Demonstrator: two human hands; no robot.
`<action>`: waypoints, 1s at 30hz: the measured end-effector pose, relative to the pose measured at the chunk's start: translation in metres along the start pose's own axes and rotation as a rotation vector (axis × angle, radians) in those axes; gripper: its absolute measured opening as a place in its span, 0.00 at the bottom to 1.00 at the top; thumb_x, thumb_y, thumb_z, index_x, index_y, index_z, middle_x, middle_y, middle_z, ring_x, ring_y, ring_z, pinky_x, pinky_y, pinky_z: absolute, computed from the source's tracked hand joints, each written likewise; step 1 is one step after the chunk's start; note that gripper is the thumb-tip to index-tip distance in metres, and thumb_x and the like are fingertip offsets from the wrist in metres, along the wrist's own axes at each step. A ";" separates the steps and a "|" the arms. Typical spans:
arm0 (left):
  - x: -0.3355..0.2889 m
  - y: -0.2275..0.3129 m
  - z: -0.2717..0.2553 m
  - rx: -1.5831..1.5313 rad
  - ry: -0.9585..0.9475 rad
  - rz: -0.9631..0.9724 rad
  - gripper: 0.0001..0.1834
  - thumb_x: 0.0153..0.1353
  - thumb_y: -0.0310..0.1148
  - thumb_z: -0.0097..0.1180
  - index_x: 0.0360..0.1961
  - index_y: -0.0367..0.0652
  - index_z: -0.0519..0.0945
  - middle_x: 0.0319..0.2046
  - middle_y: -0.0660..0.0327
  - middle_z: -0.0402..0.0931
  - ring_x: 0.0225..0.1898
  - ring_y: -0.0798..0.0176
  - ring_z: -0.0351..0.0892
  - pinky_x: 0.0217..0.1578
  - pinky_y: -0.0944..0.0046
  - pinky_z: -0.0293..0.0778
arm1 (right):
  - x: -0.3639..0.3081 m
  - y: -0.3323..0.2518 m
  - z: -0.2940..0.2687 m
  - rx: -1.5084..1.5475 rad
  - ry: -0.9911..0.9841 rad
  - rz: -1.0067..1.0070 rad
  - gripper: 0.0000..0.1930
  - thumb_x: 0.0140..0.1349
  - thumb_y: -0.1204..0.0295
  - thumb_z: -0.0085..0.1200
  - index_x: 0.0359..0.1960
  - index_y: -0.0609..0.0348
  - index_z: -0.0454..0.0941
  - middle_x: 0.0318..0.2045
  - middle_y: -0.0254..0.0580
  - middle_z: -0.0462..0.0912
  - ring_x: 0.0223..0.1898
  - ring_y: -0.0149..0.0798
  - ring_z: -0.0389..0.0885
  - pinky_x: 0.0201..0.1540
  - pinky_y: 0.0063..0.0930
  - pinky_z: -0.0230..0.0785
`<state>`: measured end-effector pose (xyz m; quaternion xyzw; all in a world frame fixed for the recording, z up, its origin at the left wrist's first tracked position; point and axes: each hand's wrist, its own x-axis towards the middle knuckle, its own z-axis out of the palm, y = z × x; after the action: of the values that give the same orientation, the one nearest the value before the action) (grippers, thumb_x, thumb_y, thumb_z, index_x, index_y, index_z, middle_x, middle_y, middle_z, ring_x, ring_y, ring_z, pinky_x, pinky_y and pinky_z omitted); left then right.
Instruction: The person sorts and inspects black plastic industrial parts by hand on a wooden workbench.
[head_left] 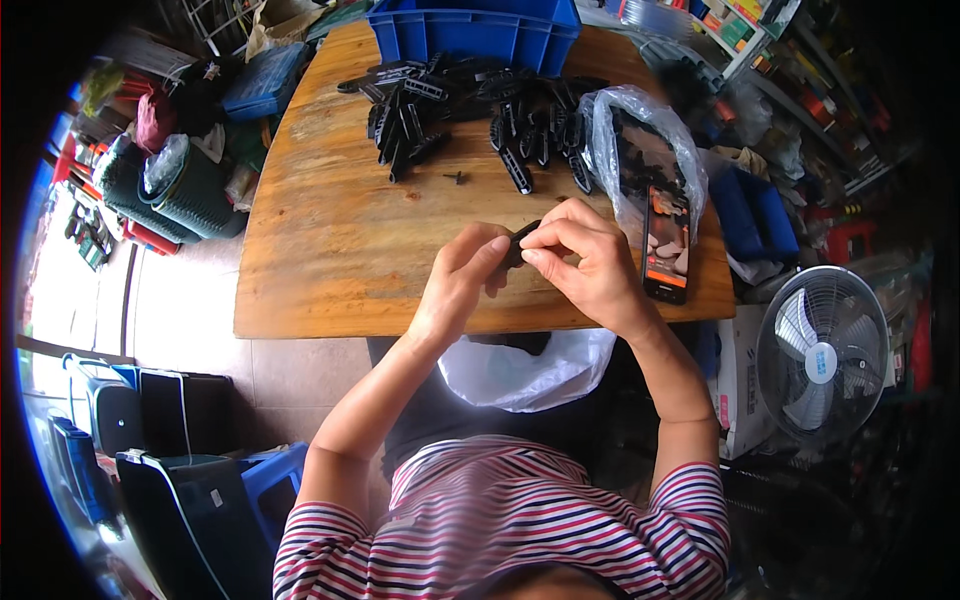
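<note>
Above the near edge of the wooden table [330,250], my left hand [465,272] is closed around a slim black plastic part [522,232]. My right hand [585,258] pinches at the right side of that part, thumb and forefinger together. Whether a smaller piece sits between those fingertips is hidden. Beyond my hands lie two loose piles of similar long black parts, a left pile [405,120] and a right pile [520,170]. A tiny dark piece [456,178] lies alone on the wood between the piles and my left hand.
A blue bin [475,42] stands at the table's far edge. Right of the piles is an open clear plastic bag [605,150] with dark parts inside. A phone [667,245] leans near it. White plastic [530,375] covers my lap. A fan [822,360] stands at right.
</note>
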<state>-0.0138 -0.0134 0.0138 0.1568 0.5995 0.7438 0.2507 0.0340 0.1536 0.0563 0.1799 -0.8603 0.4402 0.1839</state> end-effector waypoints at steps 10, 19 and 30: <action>-0.010 -0.001 0.000 0.271 -0.082 0.227 0.17 0.59 0.38 0.55 0.43 0.37 0.70 0.32 0.64 0.70 0.35 0.72 0.66 0.38 0.71 0.64 | -0.009 -0.005 -0.001 0.004 -0.068 0.173 0.11 0.55 0.72 0.57 0.37 0.65 0.72 0.28 0.46 0.78 0.28 0.35 0.78 0.31 0.29 0.68; 0.090 0.033 -0.067 1.552 0.081 0.764 0.26 0.52 0.25 0.54 0.55 0.49 0.69 0.50 0.54 0.67 0.47 0.51 0.65 0.49 0.56 0.65 | -0.123 0.003 0.044 -0.337 -0.045 -0.121 0.15 0.43 0.75 0.65 0.32 0.61 0.72 0.26 0.40 0.75 0.26 0.41 0.75 0.27 0.31 0.70; 0.131 0.003 -0.103 1.279 0.138 0.563 0.09 0.52 0.26 0.51 0.37 0.45 0.70 0.33 0.50 0.69 0.37 0.46 0.73 0.37 0.50 0.70 | 0.008 0.121 -0.124 -0.715 0.266 0.129 0.06 0.53 0.80 0.50 0.32 0.59 0.77 0.30 0.46 0.79 0.37 0.51 0.75 0.43 0.38 0.67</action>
<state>-0.1775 -0.0239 -0.0155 0.3753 0.8705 0.2901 -0.1312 -0.0101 0.3209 0.0435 -0.0089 -0.9376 0.1427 0.3170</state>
